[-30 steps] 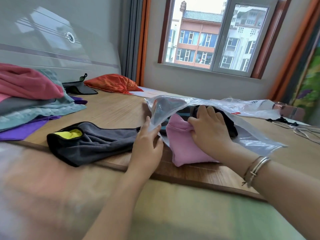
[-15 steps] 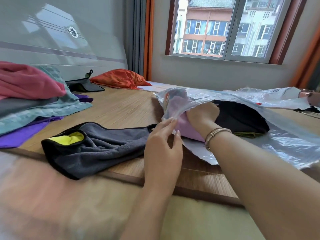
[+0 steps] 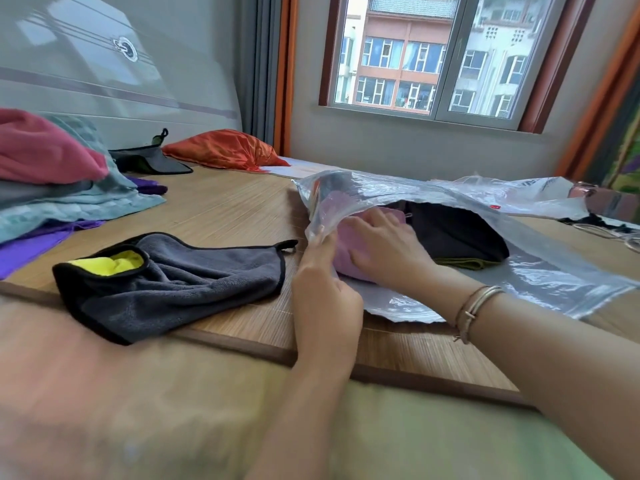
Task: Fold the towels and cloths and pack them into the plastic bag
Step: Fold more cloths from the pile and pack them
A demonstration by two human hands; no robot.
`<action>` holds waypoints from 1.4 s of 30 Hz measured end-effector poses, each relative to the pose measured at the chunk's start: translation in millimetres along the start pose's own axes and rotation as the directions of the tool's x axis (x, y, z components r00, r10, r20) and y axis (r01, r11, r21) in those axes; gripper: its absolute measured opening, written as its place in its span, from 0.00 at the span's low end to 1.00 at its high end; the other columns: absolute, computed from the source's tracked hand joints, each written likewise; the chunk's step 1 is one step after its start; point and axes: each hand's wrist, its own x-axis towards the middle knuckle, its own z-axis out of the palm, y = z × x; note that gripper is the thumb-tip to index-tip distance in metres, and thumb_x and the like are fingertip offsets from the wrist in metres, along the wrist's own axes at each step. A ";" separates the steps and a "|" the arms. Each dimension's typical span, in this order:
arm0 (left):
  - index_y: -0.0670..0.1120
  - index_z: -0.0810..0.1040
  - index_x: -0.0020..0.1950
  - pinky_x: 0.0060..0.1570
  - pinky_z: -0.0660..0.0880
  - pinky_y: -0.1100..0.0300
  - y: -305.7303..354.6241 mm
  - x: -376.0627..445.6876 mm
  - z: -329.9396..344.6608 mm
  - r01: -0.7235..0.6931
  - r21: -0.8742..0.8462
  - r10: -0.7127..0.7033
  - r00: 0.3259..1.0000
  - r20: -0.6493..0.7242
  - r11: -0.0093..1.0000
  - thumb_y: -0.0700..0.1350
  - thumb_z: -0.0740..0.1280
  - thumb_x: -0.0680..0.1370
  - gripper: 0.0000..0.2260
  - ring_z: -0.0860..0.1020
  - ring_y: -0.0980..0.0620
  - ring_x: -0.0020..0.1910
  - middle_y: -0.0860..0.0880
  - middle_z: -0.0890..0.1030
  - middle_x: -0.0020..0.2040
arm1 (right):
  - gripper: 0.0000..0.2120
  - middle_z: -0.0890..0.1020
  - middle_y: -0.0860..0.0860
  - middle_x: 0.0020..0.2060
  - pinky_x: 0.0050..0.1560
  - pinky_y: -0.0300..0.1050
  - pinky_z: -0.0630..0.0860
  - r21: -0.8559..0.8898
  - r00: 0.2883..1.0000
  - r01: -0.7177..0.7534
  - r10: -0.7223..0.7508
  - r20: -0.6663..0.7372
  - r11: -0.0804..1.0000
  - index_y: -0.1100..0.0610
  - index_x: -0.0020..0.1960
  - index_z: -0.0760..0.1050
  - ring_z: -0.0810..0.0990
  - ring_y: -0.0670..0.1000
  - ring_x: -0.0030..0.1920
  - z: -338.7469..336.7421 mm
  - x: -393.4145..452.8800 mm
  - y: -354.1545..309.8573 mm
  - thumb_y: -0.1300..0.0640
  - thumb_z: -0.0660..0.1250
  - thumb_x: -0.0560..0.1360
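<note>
left hand (image 3: 323,292) pinches plastic bag (image 3: 519,271) mouth up — keeps it open | right hand (image 3: 384,247), fingers flat, presses pink towel (image 3: 341,249) inside, I judge

Woven bamboo mat (image 3: 221,206) with a dark wooden edge strip, spread over a bed. Directly on it:

- At left, a heap of towels (image 3: 65,188): pink on top, grey and teal beneath, purple at the bottom, spilling onto the mat.
- Near the front edge, 1 grey cloth (image 3: 180,282) with black trim and a yellow lining showing, lying crumpled, just beside the mouth of the bag.
- At right, a clear plastic bag (image 3: 540,271) lying flat, mouth toward the grey cloth, with pink and black cloths inside.
- Toward the back, an orange pillow (image 3: 221,148) and, touching it on the left, a dark flat cloth (image 3: 152,161).
- At far right, cables, partly hidden.
</note>
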 end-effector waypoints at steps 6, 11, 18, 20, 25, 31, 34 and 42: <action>0.50 0.71 0.71 0.64 0.68 0.66 3.4 -6.2 -8.8 0.079 -0.022 -0.078 0.996 0.032 0.997 0.26 0.58 0.70 0.33 0.75 0.54 0.62 0.49 0.78 0.64 | 0.28 0.42 0.56 0.78 0.71 0.71 0.46 0.183 0.937 -0.033 -0.034 0.348 0.982 0.49 0.79 0.43 0.39 0.68 0.75 43.4 23.6 -9.8 0.43 0.44 0.81; 0.53 0.72 0.71 0.58 0.72 0.59 -0.9 -7.3 -8.5 0.145 -0.046 -0.144 0.989 0.036 0.988 0.26 0.57 0.68 0.36 0.77 0.43 0.56 0.43 0.81 0.58 | 0.40 0.45 0.59 0.78 0.70 0.72 0.40 0.129 0.920 -0.033 -0.021 0.392 0.991 0.47 0.79 0.40 0.34 0.66 0.75 52.4 48.5 -13.5 0.33 0.31 0.68; 0.48 0.75 0.68 0.68 0.68 0.51 -5.0 -4.4 -9.6 0.118 -0.076 -0.115 0.993 0.038 0.990 0.23 0.55 0.67 0.35 0.70 0.49 0.70 0.47 0.71 0.71 | 0.33 0.42 0.56 0.78 0.70 0.73 0.46 0.133 0.921 -0.122 0.062 0.385 0.984 0.43 0.78 0.40 0.36 0.64 0.76 56.8 44.6 -18.4 0.36 0.36 0.75; 0.50 0.79 0.64 0.68 0.67 0.48 -4.1 -5.3 -12.7 0.107 -0.051 -0.105 0.994 0.044 0.993 0.24 0.55 0.67 0.33 0.67 0.51 0.72 0.50 0.65 0.75 | 0.30 0.46 0.57 0.78 0.72 0.68 0.50 0.146 0.912 -0.149 0.079 0.401 0.978 0.50 0.79 0.48 0.43 0.64 0.77 55.5 34.3 -17.8 0.42 0.44 0.79; 0.51 0.83 0.47 0.68 0.66 0.53 6.0 -16.6 -40.6 0.080 0.063 -0.083 0.996 0.033 0.995 0.29 0.58 0.70 0.21 0.67 0.52 0.72 0.48 0.68 0.73 | 0.25 0.56 0.57 0.77 0.73 0.63 0.51 0.210 0.912 -0.260 0.168 0.373 0.943 0.46 0.75 0.59 0.51 0.60 0.77 17.2 -16.2 -44.1 0.46 0.51 0.78; 0.48 0.82 0.50 0.69 0.63 0.49 -12.7 -24.4 -96.0 0.112 0.304 -0.088 0.992 -0.090 0.946 0.32 0.62 0.72 0.16 0.66 0.46 0.70 0.48 0.74 0.68 | 0.11 0.76 0.54 0.45 0.47 0.49 0.71 0.292 0.977 -0.171 0.201 -0.074 0.941 0.57 0.43 0.75 0.73 0.58 0.50 -45.6 -75.8 -83.7 0.55 0.56 0.79; 0.48 0.79 0.59 0.71 0.60 0.48 -27.0 -23.1 -127.8 0.130 0.456 -0.084 0.989 -0.119 0.880 0.35 0.63 0.73 0.17 0.65 0.44 0.72 0.48 0.73 0.69 | 0.14 0.77 0.54 0.38 0.37 0.45 0.68 0.397 0.973 -0.172 0.219 -0.076 0.901 0.55 0.34 0.68 0.74 0.59 0.40 -76.9 -76.1 -102.0 0.54 0.58 0.77; 0.49 0.69 0.73 0.66 0.63 0.55 -51.8 -23.7 -194.8 0.144 0.653 -0.133 0.989 -0.066 0.743 0.45 0.65 0.77 0.23 0.69 0.47 0.66 0.49 0.74 0.68 | 0.10 0.80 0.49 0.46 0.49 0.45 0.74 0.566 0.979 0.089 -0.176 0.100 0.819 0.53 0.53 0.77 0.77 0.51 0.49 -69.8 -64.8 -159.5 0.56 0.60 0.75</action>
